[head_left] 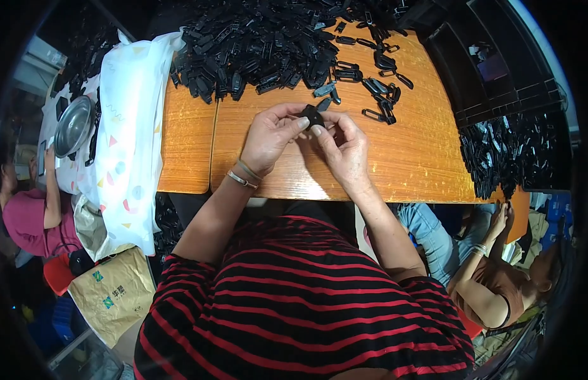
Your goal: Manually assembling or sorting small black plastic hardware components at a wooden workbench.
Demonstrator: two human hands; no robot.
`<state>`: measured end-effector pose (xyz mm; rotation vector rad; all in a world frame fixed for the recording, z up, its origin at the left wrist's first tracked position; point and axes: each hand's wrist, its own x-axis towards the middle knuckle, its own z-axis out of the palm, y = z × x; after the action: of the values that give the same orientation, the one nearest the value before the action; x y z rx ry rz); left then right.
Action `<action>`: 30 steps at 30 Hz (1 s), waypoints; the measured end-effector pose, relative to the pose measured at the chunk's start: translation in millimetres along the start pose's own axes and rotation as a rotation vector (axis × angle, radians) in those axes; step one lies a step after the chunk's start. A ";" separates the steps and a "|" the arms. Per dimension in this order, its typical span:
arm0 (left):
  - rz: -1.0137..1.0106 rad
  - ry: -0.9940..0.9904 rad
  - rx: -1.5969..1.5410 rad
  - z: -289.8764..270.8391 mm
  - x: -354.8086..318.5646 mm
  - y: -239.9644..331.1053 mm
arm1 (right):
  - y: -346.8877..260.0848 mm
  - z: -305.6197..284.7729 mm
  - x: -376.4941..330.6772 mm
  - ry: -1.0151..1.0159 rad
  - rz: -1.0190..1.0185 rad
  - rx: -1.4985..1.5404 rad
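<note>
Between the fingertips of both hands is a small black plastic piece [313, 116], held above the wooden table [395, 158]. My left hand [273, 136] pinches it from the left, thumb and forefinger closed on it. From the other side my right hand [343, 142] grips it the same way. The fingers cover much of the piece, so its exact kind cannot be made out. Just beyond my fingertips lie a few grey-black clip-like parts [325, 90]. Farther right, loose black frame-shaped parts [379, 114] are scattered on the wood.
A large heap of black plastic parts [249, 47] covers the table's far side. At left are a patterned plastic cover [132, 126] and a metal bowl [74, 126]. More parts [509, 149] pile up at right beside a black bin [496, 63]. Co-workers sit on both sides.
</note>
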<state>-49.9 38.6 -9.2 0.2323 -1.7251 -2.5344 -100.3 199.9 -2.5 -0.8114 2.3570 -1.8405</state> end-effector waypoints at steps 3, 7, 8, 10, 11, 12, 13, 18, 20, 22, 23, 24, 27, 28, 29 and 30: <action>0.027 -0.003 0.005 -0.7 -0.9 -0.5 | -1.6 1.1 -0.3 -0.004 -0.071 -0.045; 0.056 -0.012 -0.042 -1.2 -3.5 -0.4 | -5.3 3.3 -2.2 -0.014 0.002 0.043; 0.057 -0.010 -0.068 -0.1 -3.7 -0.5 | -6.2 3.5 -2.6 0.000 0.035 0.096; 0.066 -0.011 -0.063 0.2 -4.4 -1.2 | -6.4 3.1 -1.7 0.014 0.002 0.057; 0.075 -0.011 -0.057 0.3 -4.7 -1.8 | -6.3 2.8 -1.2 0.028 -0.031 0.021; 0.076 -0.012 -0.057 -0.1 -5.0 -2.1 | -5.4 2.3 -0.6 0.028 -0.031 0.020; 0.078 -0.013 -0.048 -0.8 -5.4 -2.4 | -3.9 1.6 -0.1 0.026 -0.066 -0.014; 0.077 0.019 -0.025 -0.8 -9.0 -7.8 | -11.4 1.5 -2.4 0.024 -0.161 -0.165; 0.070 0.033 -0.037 0.8 -11.3 -8.9 | -12.7 2.3 -4.8 0.039 -0.211 -0.202; 0.099 0.017 -0.003 0.6 -12.9 -9.0 | -10.2 2.3 -6.7 0.045 -0.211 -0.211; 0.128 0.002 0.030 1.2 -13.4 -8.2 | -9.2 2.2 -7.1 0.050 -0.211 -0.220; 0.128 0.000 0.030 2.3 -14.4 -7.2 | -10.6 2.2 -7.8 0.052 -0.212 -0.220; 0.140 -0.020 0.064 8.7 -19.6 -4.7 | -14.8 5.0 -11.1 0.065 -0.213 -0.267; 0.182 0.017 0.130 12.4 -22.4 -6.2 | -11.6 7.5 -12.8 0.071 -0.265 -0.304; 0.224 0.054 0.195 15.4 -24.8 -7.9 | -8.6 10.2 -15.5 0.077 -0.315 -0.341; 0.222 0.048 0.195 17.4 -25.9 -8.5 | -7.1 12.9 -18.6 0.082 -0.313 -0.343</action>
<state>-26.9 61.3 -8.6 0.1034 -1.8648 -2.1920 -77.2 195.2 -5.0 -1.2223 2.7812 -1.6048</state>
